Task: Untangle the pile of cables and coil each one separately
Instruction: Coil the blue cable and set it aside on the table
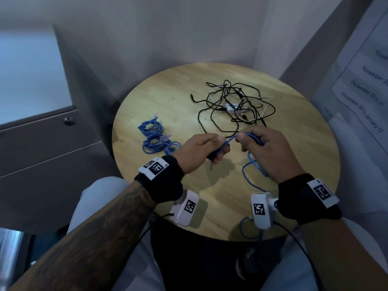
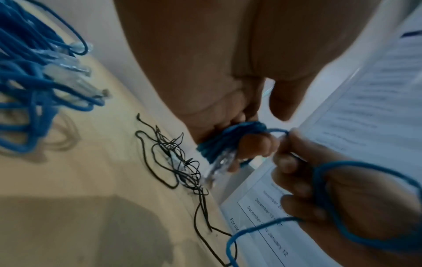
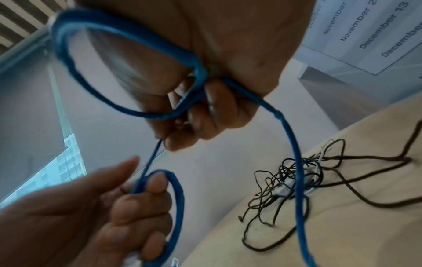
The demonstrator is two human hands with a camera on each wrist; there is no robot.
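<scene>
Both hands hold one blue network cable above the round wooden table. My left hand grips a small coil of it, its clear plug sticking out below the fingers. My right hand pinches the same cable a short way along; the slack hangs in loops down to the table's near edge. Beyond the hands lies a tangle of black and white cables. Several coiled blue cables sit at the left.
A small white adapter lies inside the tangle. Grey walls close in behind the table, a grey cabinet stands on the left, and a printed paper notice hangs on the right. My knees show below the table edge.
</scene>
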